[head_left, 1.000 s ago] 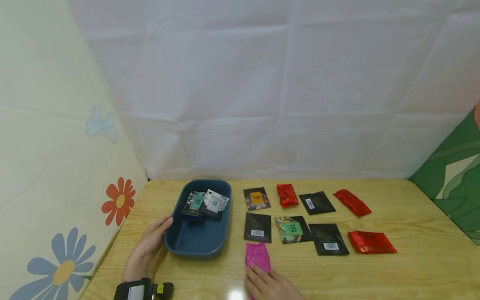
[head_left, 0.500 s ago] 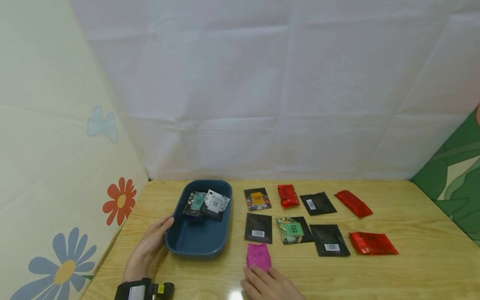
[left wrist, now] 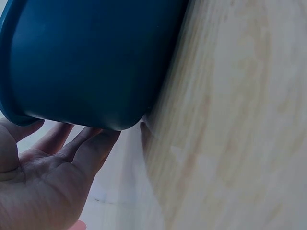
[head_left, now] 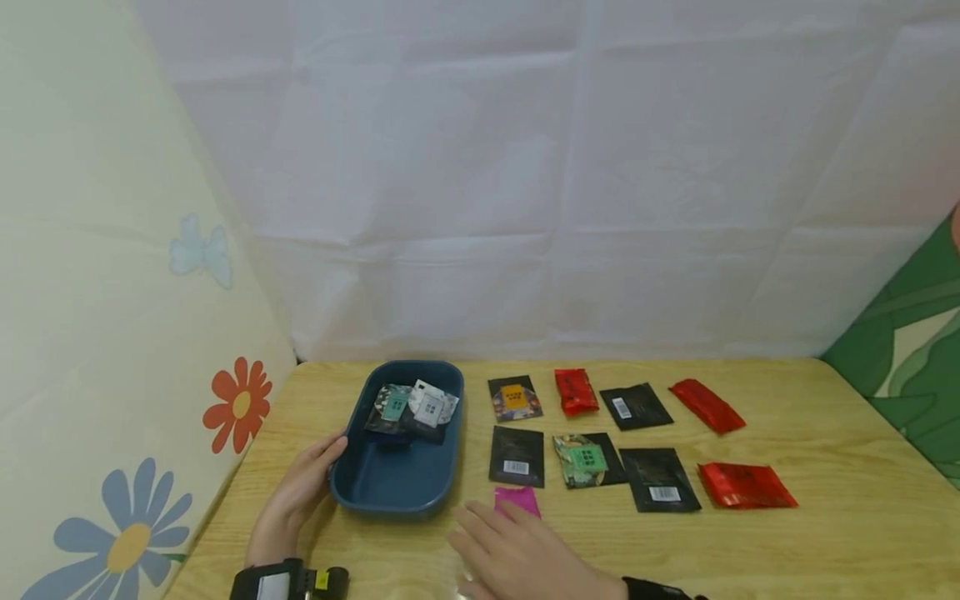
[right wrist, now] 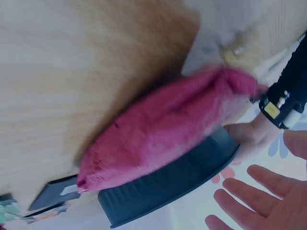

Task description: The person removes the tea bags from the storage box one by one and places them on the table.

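My left hand [head_left: 298, 483] touches the left outer wall of a dark blue plastic bin [head_left: 393, 487]. In the left wrist view, its extended fingers [left wrist: 96, 148] rest against the bin's side near the rim. The bin holds several small packets [head_left: 429, 408], among them a green-labelled one and a white-and-black one. My right hand [head_left: 517, 554] is over a shiny pink packet [head_left: 517, 498], hiding its near part in the head view. The right wrist view shows the pink packet [right wrist: 153, 134] lying on the table, with that hand's fingers spread and apart from it.
Right of the bin lie black sachets [head_left: 517, 456], an orange-labelled sachet [head_left: 514, 398], a green-labelled sachet [head_left: 585, 460] and red packets [head_left: 746, 486], spread over the wooden table [head_left: 840, 533]. A white sheet [head_left: 555, 208] hangs behind the table.
My right hand has come off the near end of the pink packet and moved forward and left over it. My left hand and the bin have stayed in place.
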Action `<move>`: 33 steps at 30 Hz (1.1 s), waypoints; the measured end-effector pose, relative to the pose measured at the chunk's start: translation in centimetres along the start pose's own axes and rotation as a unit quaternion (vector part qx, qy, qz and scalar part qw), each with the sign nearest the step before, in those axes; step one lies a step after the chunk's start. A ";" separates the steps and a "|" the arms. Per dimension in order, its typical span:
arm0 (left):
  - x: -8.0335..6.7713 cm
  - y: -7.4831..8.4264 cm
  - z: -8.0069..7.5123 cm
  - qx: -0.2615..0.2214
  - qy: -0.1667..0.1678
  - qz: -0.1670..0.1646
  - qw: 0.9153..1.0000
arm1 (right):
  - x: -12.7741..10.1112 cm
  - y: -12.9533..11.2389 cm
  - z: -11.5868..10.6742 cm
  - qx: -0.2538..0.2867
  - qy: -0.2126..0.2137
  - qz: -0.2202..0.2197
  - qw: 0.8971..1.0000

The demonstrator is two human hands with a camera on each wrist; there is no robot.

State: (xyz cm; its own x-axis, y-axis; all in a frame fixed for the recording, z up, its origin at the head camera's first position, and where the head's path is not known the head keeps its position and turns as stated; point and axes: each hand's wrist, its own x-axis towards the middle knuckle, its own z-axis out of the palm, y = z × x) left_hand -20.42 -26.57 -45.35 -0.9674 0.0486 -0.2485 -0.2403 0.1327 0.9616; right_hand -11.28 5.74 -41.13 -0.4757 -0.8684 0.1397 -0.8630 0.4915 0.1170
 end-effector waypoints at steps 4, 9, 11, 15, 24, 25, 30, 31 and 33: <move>0.0 0.0 0.0 0.001 0.003 -0.005 1.000 | 1.2 0.1 -0.2 -0.001 0.016 0.006 1.000; 0.0 0.0 0.1 0.005 0.007 -0.008 1.000 | 2.6 0.1 -0.4 0.020 0.026 0.011 0.999; 0.0 0.0 0.1 0.005 0.007 -0.008 1.000 | 3.0 0.1 -0.4 0.024 0.031 0.009 0.999; 0.0 0.0 0.1 0.003 0.007 -0.007 1.000 | 4.0 0.2 -0.2 0.014 0.045 0.007 0.999; 0.0 0.1 -0.2 0.004 0.002 -0.013 1.000 | 7.7 0.9 -0.2 0.003 0.043 0.024 0.999; 0.0 0.1 -0.2 0.005 0.001 -0.014 1.000 | 8.1 1.0 -0.2 0.001 0.043 0.026 0.999; 0.0 0.2 -0.2 0.008 -0.004 -0.014 1.000 | 9.4 1.8 -0.1 -0.009 0.021 0.047 0.999; 0.1 0.2 -0.2 0.009 -0.005 -0.015 1.000 | 9.7 1.9 -0.1 -0.012 0.016 0.052 0.998; 0.1 0.2 -0.2 0.009 -0.004 -0.014 1.000 | 10.2 2.3 -0.1 -0.018 0.010 0.060 0.998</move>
State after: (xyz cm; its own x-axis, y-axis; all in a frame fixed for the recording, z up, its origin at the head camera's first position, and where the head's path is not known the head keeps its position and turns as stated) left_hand -20.57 -26.75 -45.15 -0.9596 0.0528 -0.2764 -0.2659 0.1512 0.9521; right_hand -18.09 -1.96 -39.33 -0.5713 -0.8021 0.1738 -0.7934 0.5940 0.1334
